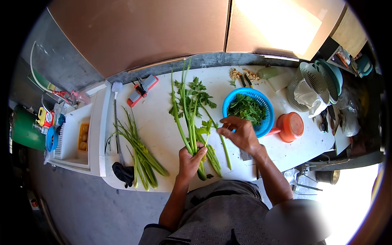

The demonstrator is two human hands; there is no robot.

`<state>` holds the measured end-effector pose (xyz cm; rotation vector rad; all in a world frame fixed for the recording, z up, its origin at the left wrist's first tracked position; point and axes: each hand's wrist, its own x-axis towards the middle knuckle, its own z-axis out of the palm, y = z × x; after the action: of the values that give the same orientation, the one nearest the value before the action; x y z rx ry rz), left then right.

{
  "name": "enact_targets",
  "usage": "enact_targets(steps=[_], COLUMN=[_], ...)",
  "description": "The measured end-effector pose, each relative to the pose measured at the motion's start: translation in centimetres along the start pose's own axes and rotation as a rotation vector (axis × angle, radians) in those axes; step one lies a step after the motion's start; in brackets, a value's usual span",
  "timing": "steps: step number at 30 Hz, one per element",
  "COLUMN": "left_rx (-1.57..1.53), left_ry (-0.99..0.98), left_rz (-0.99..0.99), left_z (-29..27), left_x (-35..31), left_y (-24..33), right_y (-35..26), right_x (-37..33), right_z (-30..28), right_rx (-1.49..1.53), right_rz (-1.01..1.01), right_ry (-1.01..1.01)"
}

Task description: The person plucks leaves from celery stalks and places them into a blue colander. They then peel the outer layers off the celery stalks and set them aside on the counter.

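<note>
My left hand (190, 160) is closed around the lower part of several green celery stalks (190, 124), held over the near edge of the white table. Their tops point away from me. To the right, my right hand (241, 135) hovers beside the stalks with its fingers curled and the fingertips apart; I make out nothing between them. Just beyond it stands a blue plastic basket (226, 107) with picked green leaves (247, 108) inside. Leafy celery tops (197, 94) lie on the table behind the held stalks. On the left lies a pile of bare stalks (143, 157).
An orange saucepan (290, 127) rests right of the basket, its handle toward my right wrist. Farther right are a white strainer basket (307, 86) and scissors (324, 121). A red-grey tool (142, 90) lies back left, a black cloth (123, 173) front left, beside a white sink (93, 139).
</note>
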<state>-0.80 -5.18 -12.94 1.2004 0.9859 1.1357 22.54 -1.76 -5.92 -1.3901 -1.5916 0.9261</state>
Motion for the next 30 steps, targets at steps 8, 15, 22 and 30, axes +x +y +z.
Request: enact_targets(steps=[8,15,22,30], left_rx=[-0.033,-0.197,-0.293,-0.318], left_ry=[0.01,0.014,-0.026,-0.031], left_rz=[0.021,-0.002,0.004,-0.008], left_z=[0.8,1.2,1.9,1.7], left_x=[-0.8,-0.8,-1.1,-0.3], left_y=[1.1,1.4,2.6,4.6], right_y=[-1.8,-0.6,-0.7,-2.2], right_x=[-0.8,-1.0,-1.5,-1.7], right_z=[4.5,5.3,4.8,4.6], right_rx=[0.015,0.624,0.89,0.585], right_rz=[-0.085,0.023,0.136,0.081], right_ry=[0.039,-0.091,-0.155,-0.197])
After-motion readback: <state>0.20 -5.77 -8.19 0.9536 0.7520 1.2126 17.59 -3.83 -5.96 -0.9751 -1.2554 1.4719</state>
